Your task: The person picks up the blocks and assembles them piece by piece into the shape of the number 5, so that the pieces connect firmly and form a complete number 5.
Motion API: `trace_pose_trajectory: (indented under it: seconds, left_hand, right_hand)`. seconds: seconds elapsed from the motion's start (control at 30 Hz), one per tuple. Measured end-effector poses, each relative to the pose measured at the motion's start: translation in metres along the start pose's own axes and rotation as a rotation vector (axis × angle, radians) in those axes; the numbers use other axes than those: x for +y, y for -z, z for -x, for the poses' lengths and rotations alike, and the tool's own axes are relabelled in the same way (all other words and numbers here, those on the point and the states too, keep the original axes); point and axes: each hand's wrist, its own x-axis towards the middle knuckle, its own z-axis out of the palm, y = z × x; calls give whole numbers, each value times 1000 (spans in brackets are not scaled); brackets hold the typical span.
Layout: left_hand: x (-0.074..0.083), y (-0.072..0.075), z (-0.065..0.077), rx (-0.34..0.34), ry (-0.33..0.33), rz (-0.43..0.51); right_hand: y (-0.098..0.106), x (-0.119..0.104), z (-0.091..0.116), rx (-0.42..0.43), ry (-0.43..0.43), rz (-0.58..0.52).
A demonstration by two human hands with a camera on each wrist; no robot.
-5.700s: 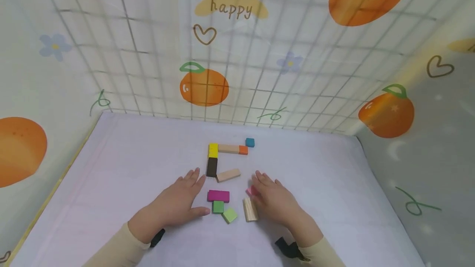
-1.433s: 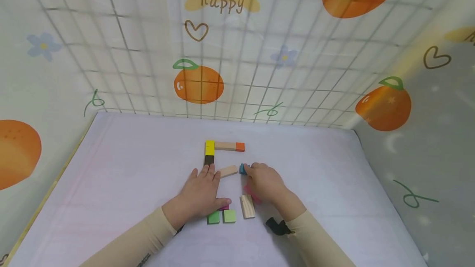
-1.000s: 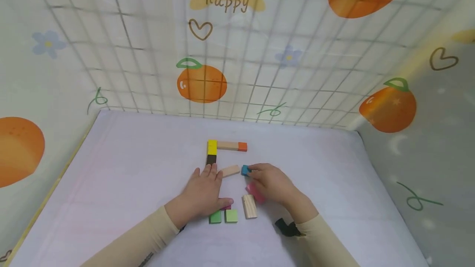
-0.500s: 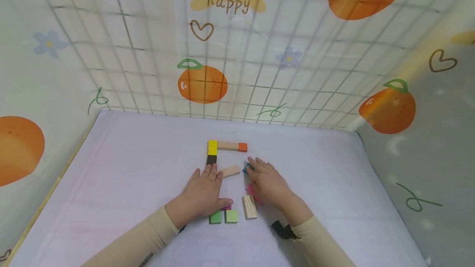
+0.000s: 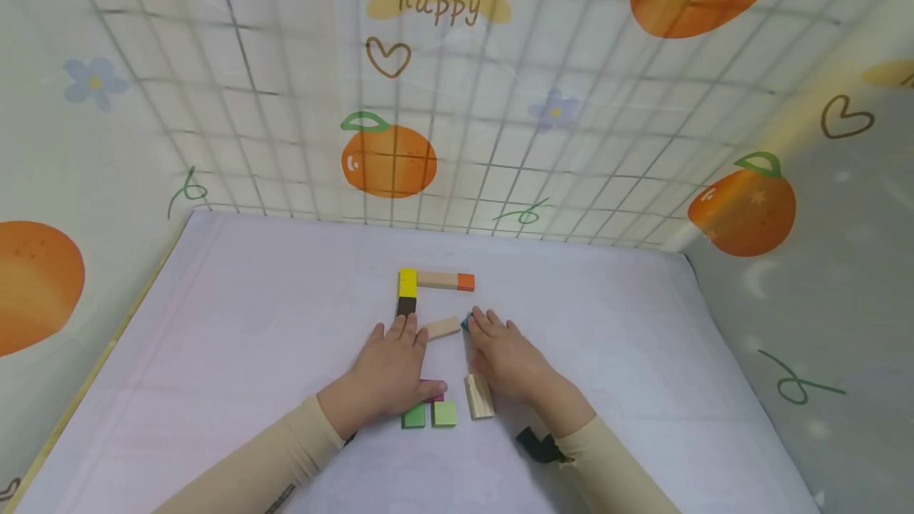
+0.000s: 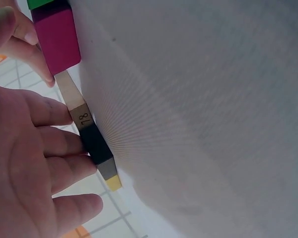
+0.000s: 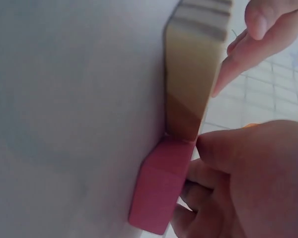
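My left hand (image 5: pixel 385 375) lies with extended fingers; its fingertips rest on the black block (image 5: pixel 406 306) and its thumb on the magenta block (image 6: pixel 57 39). Close to its index finger a tan block (image 5: pixel 441 329) lies slanted. My right hand (image 5: pixel 510 355) stretches its fingers over the blue cube (image 5: pixel 465 323), of which only a corner shows. Beneath that hand, the pink block (image 7: pixel 161 183) is hidden in the head view; in the right wrist view the thumb is at its corner, where it meets a striped wooden block (image 5: pixel 480 397).
Behind the hands, a yellow block (image 5: pixel 408 282), a long tan block (image 5: pixel 438 281) and an orange cube (image 5: pixel 466 282) form a corner shape. Nearer me are a green block (image 5: pixel 413 416) and a light green one (image 5: pixel 444 414). Patterned cloth walls (image 5: pixel 607 157) surround the white tabletop (image 5: pixel 286 276).
The blue cube, earlier behind the orange one, was brought forward in my right hand's pinch and let go. My left hand came over the black and magenta blocks. The light green block was straightened.
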Motion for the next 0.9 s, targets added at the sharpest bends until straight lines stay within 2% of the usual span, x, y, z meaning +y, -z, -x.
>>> trace_pose_trajectory:
  seconds: [0.3,0.6,0.77,0.9]
  left_hand:
    - [0,0,-1,-3,1,-16]
    - [0,-3,0,4,-2,-1]
    - [0,-4,-1,-3,3,10]
    - [0,-3,-1,-13,3,0]
  right_hand:
    - [-1,-1,2,19,29,-34]
    - [0,1,8,23,15,-76]
    - [8,9,25,89,29,-105]
    - [12,16,44,95,81,-100]
